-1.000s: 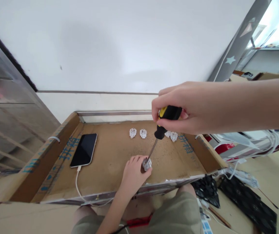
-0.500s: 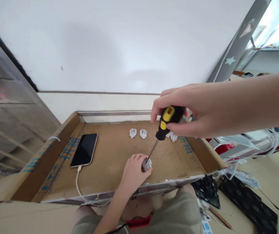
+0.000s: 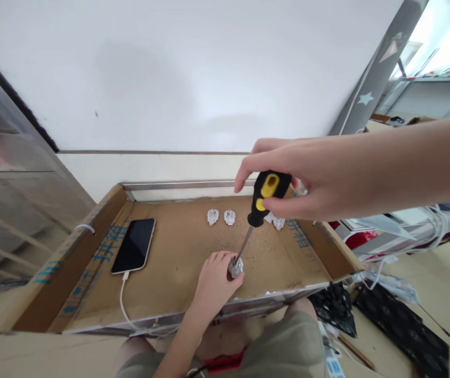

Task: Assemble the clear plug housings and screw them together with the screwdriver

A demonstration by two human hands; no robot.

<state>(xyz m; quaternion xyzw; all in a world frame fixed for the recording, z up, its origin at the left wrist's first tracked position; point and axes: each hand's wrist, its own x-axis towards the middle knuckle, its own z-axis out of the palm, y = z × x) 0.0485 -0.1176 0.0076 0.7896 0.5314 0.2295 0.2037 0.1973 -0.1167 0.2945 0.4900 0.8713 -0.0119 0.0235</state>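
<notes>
My left hand (image 3: 217,277) rests on the cardboard and is closed around a small pale plug (image 3: 236,268). The tip of a black and yellow screwdriver (image 3: 262,197) meets the top of this plug, its shaft leaning up to the right. Around the screwdriver's handle is my right hand (image 3: 284,170), thumb on the near side and index finger lifted off the grip. Two white plug pieces with metal pins, a left one (image 3: 213,216) and a right one (image 3: 229,217), lie farther back. More white plug pieces (image 3: 278,222) sit partly hidden behind the right hand.
A phone (image 3: 134,245) with a white charging cable (image 3: 122,299) lies at the left of the shallow cardboard tray (image 3: 178,283). The tray's raised side walls stand left and right, and a white wall (image 3: 150,94) rises behind. Black plastic bags (image 3: 333,307) lie on the floor at right.
The right hand's fingers have shifted on the screwdriver handle, with the index finger more extended. The left hand still holds the plug in place; the camera view has moved slightly.
</notes>
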